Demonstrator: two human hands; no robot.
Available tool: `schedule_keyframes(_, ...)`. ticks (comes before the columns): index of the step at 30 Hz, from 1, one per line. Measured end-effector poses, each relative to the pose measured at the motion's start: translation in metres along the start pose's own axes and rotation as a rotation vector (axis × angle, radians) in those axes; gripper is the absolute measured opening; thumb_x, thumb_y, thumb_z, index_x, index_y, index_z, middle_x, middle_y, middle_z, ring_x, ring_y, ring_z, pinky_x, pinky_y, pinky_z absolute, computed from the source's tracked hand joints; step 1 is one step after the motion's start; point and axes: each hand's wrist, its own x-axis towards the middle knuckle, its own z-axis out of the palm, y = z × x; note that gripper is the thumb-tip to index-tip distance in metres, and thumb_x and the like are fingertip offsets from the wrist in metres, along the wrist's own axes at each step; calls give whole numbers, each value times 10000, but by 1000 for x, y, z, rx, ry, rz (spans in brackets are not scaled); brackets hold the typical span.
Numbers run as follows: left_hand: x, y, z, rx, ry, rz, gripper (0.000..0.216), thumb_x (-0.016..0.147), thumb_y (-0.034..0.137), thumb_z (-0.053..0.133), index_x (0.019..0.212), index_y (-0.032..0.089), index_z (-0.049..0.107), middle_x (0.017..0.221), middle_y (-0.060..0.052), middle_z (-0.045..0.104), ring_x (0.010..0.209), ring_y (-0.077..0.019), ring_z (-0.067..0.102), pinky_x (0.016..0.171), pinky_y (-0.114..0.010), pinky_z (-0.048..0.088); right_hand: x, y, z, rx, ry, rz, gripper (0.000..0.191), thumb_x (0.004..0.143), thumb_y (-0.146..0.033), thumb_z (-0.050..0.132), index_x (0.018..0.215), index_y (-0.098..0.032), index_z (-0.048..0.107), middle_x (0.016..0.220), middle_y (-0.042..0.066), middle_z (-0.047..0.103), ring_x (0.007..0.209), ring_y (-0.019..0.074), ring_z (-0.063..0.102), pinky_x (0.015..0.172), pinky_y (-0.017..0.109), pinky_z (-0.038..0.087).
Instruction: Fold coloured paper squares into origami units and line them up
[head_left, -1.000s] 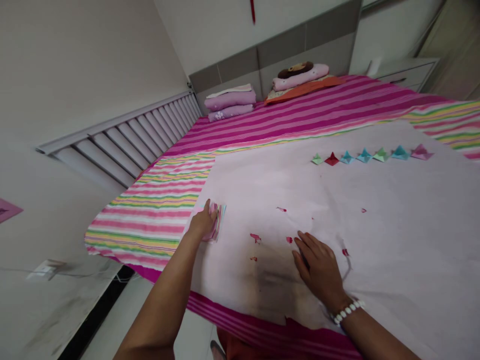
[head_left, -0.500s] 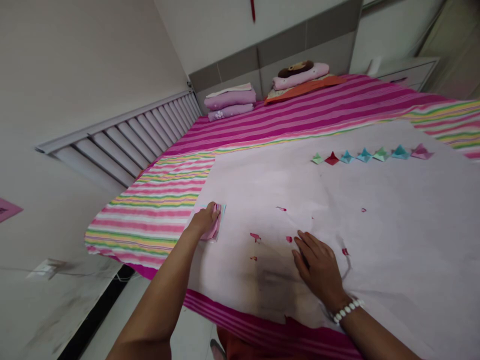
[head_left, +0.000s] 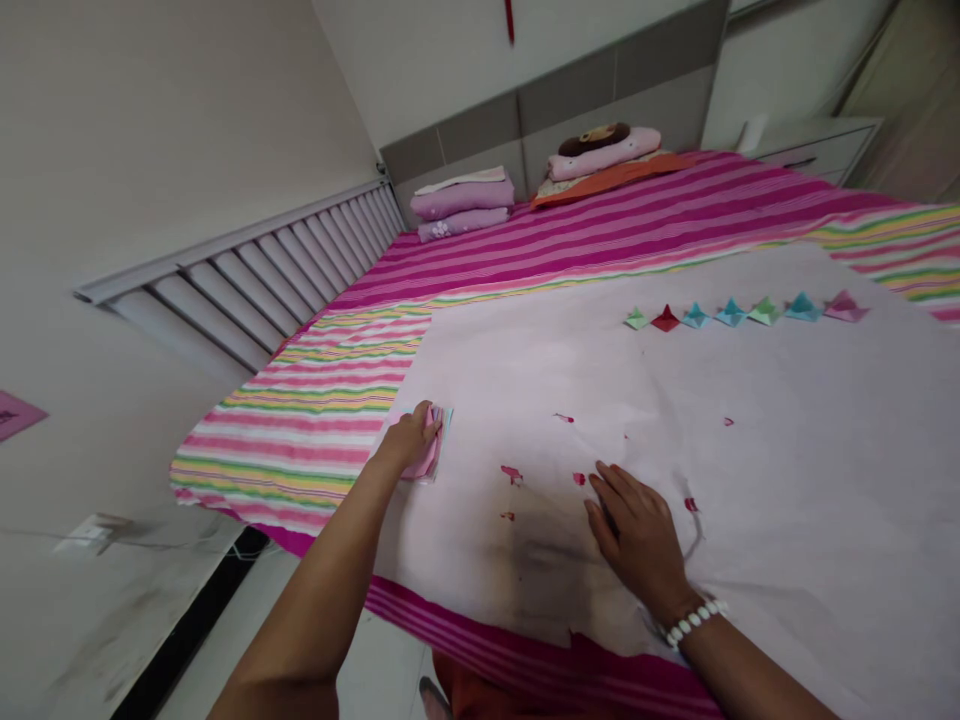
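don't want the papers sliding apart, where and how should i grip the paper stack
Probably best by the right edge of the stack, coming from the right: the left hand covers much of the rest, while that edge is exposed, its layers slightly fanned. The stack lies flat on the white sheet, so a thumb-over pinch there would likely keep it together.

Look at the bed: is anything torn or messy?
Yes: the large white sheet is dotted with small, ragged pink patches, perhaps holes or scraps; I can't tell. Its near edge has a jagged notch. Both look odd against the neat row of colourful folded-paper shapes.
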Motion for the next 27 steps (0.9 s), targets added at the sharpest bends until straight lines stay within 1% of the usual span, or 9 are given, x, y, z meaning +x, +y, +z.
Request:
schedule_keyframes(5,-2,-1,2,-9,19,-5,509,930,483,278,1380,244,273,1219,-171,603,1058,-309,621,824,-377,444,0,0,-1,5,-3,4,272,904,-262,468,1122,-159,594,1182,157,651,1135,301,569,885,443,421)
schedule_keyframes(8,-3,-3,2,-13,31,0,491,934,472,277,1367,239,291,1199,-168,619,1039,-307,629,815,-374,447,0,0,-1,5,-5,3,271,904,-264,471,1118,-152,594,1182,161,650,1132,302,570,881,441,422)
schedule_keyframes(14,-6,-4,1,-19,55,4,459,935,478,261,1314,228,335,1124,-151,661,979,-295,649,772,-357,452,0,0,0,7,3,-2,259,903,-262,477,1096,-142,603,1185,164,648,1131,302,567,885,441,420)
schedule_keyframes(20,-5,-2,3,-10,74,-26,443,934,492,251,1259,211,360,1034,-148,682,933,-301,662,745,-355,453,0,-1,-1,9,7,5,261,901,-256,482,1107,-150,603,1185,157,649,1135,297,566,891,440,417)
schedule_keyframes(27,-5,-2,6,-8,71,-30,411,947,377,246,1315,212,323,1089,-161,661,943,-300,660,773,-379,454,0,-1,-1,12,6,4,271,904,-265,474,1120,-157,596,1183,155,649,1134,299,566,887,441,416)
